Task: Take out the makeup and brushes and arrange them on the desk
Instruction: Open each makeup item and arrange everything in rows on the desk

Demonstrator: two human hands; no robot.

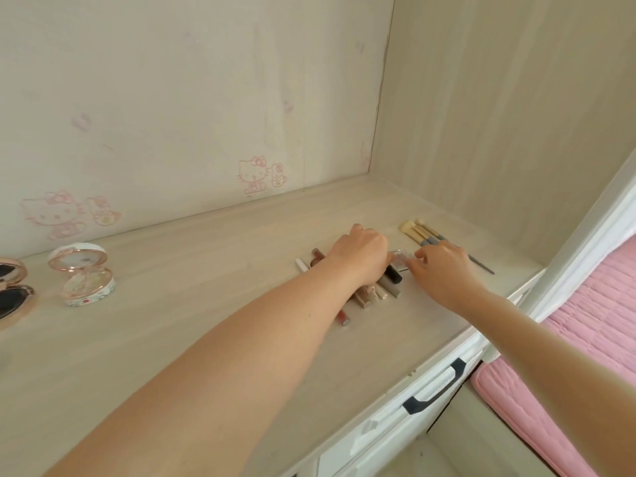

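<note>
The left hand (361, 256) lies knuckles-up over a row of slim beige, black and reddish makeup tubes (382, 292) on the pale wood-grain surface (206, 304); its fingers curl out of sight, so its grip cannot be told. Just right of it, the right hand (438, 270) pinches a small clear pinkish square case (401, 259). Cream-bristled brushes (421, 235) with wooden and grey handles lie just beyond that hand. A round open white-and-gold compact (82, 273) sits well left of both.
</note>
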